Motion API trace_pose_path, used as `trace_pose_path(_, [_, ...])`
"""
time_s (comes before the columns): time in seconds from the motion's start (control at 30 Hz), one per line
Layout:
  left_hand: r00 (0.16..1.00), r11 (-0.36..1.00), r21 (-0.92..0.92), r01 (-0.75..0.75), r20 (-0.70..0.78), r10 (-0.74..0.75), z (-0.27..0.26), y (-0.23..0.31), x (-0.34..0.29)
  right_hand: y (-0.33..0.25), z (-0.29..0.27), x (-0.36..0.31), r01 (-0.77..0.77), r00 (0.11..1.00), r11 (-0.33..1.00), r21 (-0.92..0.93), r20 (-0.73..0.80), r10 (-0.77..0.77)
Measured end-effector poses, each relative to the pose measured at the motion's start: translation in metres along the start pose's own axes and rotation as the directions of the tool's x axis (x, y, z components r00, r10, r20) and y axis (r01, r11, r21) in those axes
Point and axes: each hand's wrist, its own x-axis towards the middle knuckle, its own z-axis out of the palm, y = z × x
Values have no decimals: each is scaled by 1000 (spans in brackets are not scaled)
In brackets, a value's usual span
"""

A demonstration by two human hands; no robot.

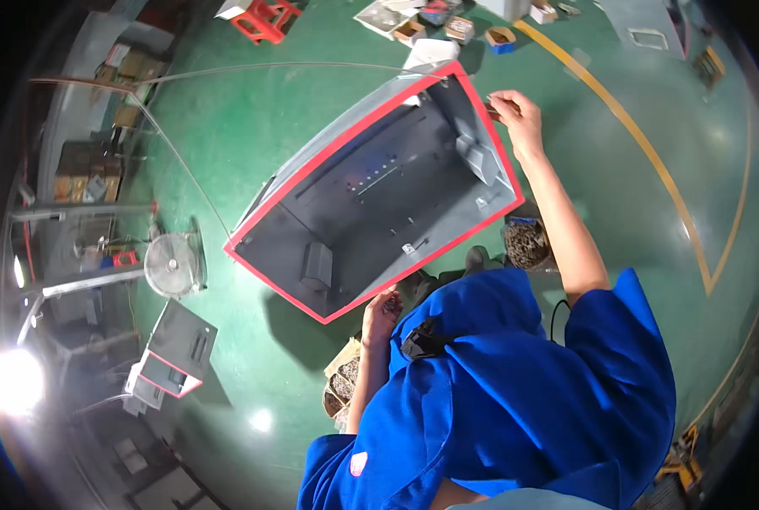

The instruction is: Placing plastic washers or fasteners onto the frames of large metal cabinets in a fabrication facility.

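A large grey metal cabinet (pixel 371 191) lies tilted before me, its open side up and edged in red. Inside, the dark walls carry small brackets and a row of little holes. My right hand (pixel 517 119) is at the outer side of its right wall, thumb and fingers pinched together on something small and dark that I cannot name. Close to the near red edge, my left hand (pixel 382 316) is closed with the fingers curled. What lies in it is too small to make out.
By my feet stand a container of small metal parts (pixel 526 242) and a divided box of small parts (pixel 343 387). A round fan (pixel 174 263) and a smaller grey cabinet (pixel 182 340) are at left. A red stool (pixel 265 20) and a blue bin (pixel 500 39) lie beyond.
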Motion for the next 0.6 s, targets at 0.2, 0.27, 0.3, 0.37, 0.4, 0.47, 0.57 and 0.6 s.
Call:
trace_pose_path(0.2, [989,989,-16,-148,4,148,23,-22,-11,19,-3,3,-23,1000,1000,1,-1,23])
trace_pose_path(0.27, [981,981,27,-192,19,192,30,-33,-15,22,-4,3,-68,998,998,1,7,68])
trace_pose_path(0.3, [966,974,-50,-221,127,225,25,-40,-10,19,-7,3,-90,996,996,-5,12,90])
trace_pose_path(0.37, [913,830,382,-407,167,371,35,-54,1,15,-18,3,-74,997,997,-21,37,75])
trace_pose_path(0.4, [958,938,202,-281,111,263,52,-49,-1,12,-21,4,-97,995,993,-67,32,99])
trace_pose_path(0.47, [989,991,16,-131,77,130,75,-49,-5,4,-27,3,-122,991,985,-122,40,127])
trace_pose_path(0.57, [994,993,60,-98,59,94,91,-61,4,7,-36,7,-136,981,989,-57,132,142])
trace_pose_path(0.6, [995,993,69,-92,52,89,94,-64,7,8,-37,7,-152,979,984,-90,124,162])
